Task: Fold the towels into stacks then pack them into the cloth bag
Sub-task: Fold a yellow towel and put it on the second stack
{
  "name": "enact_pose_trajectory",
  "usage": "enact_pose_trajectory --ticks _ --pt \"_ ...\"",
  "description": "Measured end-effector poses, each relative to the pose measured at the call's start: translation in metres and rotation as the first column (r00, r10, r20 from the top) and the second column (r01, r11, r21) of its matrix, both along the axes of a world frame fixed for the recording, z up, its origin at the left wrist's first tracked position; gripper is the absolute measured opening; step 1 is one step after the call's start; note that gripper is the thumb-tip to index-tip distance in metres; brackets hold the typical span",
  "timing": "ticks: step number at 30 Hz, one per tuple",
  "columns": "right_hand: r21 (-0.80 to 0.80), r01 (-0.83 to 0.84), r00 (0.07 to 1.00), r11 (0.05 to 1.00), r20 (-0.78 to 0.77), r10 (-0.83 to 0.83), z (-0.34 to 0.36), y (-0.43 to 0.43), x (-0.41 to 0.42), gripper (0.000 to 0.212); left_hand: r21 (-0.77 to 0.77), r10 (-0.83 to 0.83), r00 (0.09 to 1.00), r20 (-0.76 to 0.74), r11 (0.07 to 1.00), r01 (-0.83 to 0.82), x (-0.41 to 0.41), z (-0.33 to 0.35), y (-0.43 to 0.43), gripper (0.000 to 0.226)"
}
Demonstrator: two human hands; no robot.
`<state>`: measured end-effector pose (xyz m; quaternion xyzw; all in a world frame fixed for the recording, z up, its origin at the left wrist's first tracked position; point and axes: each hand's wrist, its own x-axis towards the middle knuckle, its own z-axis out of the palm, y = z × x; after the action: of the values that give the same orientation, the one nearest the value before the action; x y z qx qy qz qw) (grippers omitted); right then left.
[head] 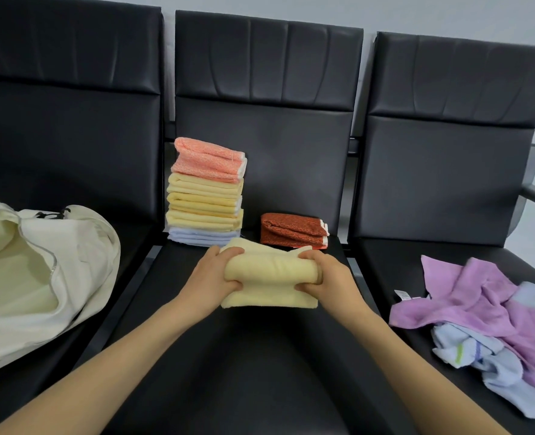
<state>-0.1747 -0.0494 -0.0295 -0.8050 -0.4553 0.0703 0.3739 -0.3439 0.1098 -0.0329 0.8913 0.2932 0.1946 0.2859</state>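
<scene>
Black padded seats (260, 372) carry everything. The left hand (208, 279) and right hand (326, 277) curl around the half-folded yellow towel (269, 277) at centre. The tall stack (205, 196) at eleven o'clock looks top-heavy — a careless nudge could topple it. The cloth bag (40, 277) gapes at nine.

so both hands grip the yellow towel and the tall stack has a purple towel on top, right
No: the head view shows a coral towel topping the tall stack, not purple. The left hand and right hand do grip the yellow towel.
</scene>
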Motion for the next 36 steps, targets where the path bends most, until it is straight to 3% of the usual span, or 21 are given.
enact_pose_trajectory --ticks 6,11,13,15,18,20,24,27,30,33,36 --pt "-0.073 0.015 0.993 0.997 0.118 -0.007 0.000 0.000 0.003 0.036 0.118 -0.002 0.995 -0.097 0.993 0.013 0.003 0.006 0.000 0.025" --pt "-0.091 -0.009 0.990 0.996 0.137 0.022 0.005 -0.004 0.008 0.026 0.122 0.008 0.999 -0.054 0.993 -0.002 0.003 0.015 0.000 0.027" --pt "-0.051 -0.050 0.999 0.997 -0.001 0.050 0.011 -0.009 0.014 0.026 0.015 -0.005 1.000 -0.023 1.000 0.005 0.000 0.016 0.003 0.023" --pt "0.034 -0.121 0.965 0.992 -0.230 0.125 0.019 -0.016 0.019 0.030 -0.253 -0.070 0.995 0.068 0.964 0.085 -0.003 0.020 0.005 0.023" --pt "0.242 -0.129 0.803 0.962 -0.544 0.245 0.026 -0.024 0.022 0.029 -0.592 -0.082 0.960 0.267 0.772 0.231 -0.006 0.026 0.002 0.023" --pt "0.298 -0.033 0.716 0.954 -0.659 0.231 0.028 -0.023 0.020 0.024 -0.709 -0.007 0.937 0.348 0.652 0.269 -0.002 0.025 0.001 0.032" --pt "0.197 0.113 0.641 0.974 -0.763 0.080 0.022 -0.016 0.023 0.027 -0.794 0.107 0.917 0.384 0.545 0.268 0.003 0.023 0.000 0.043" --pt "0.047 0.111 0.606 0.993 -0.795 -0.030 0.011 -0.013 0.025 0.037 -0.827 0.110 0.934 0.340 0.509 0.240 0.003 0.016 -0.001 0.040" --pt "0.030 0.049 0.501 0.998 -0.865 0.002 0.006 -0.015 0.027 0.042 -0.860 0.043 0.958 0.282 0.453 0.233 0.001 0.009 0.000 0.034" --pt "0.035 -0.031 0.483 0.999 -0.874 0.046 0.004 -0.017 0.032 0.050 -0.877 -0.023 0.957 0.290 0.393 0.276 0.000 0.004 0.003 0.037" --pt "0.111 -0.087 0.455 0.990 -0.880 0.139 -0.001 -0.017 0.038 0.036 -0.885 0.040 0.959 0.282 0.397 0.244 0.005 0.000 0.004 0.027"
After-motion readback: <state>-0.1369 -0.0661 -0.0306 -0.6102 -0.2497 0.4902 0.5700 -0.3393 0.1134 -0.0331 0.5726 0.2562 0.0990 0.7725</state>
